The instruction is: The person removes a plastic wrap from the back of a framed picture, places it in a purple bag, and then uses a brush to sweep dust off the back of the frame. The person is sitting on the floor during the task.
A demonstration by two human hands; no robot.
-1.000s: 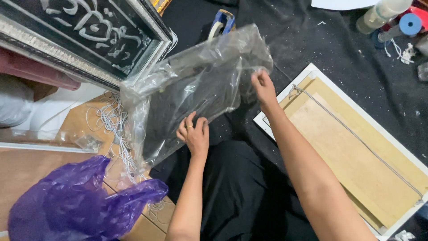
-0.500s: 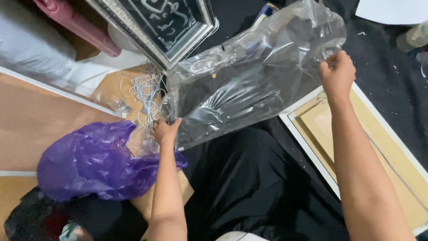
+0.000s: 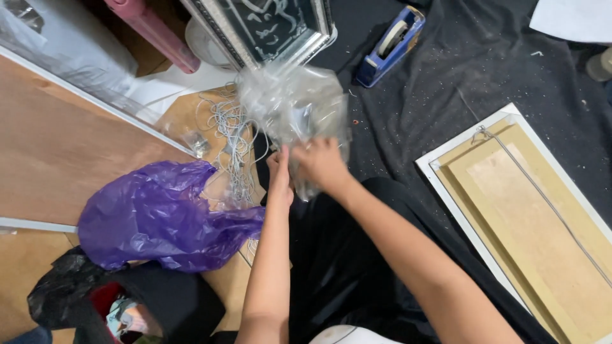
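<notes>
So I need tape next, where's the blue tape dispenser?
In the head view the blue tape dispenser lies at the top centre on the black cloth, just right of the ornate framed picture, beyond the crumpled clear plastic.

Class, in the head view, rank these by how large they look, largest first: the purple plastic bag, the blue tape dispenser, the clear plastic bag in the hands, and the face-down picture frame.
1. face-down picture frame, though cut off by the picture edge
2. purple plastic bag
3. clear plastic bag, crumpled
4. blue tape dispenser

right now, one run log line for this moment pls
left hand: grips clear plastic bag | right hand: grips same bag, bunched | purple bag: to the left | tape dispenser: beyond, untouched
</notes>
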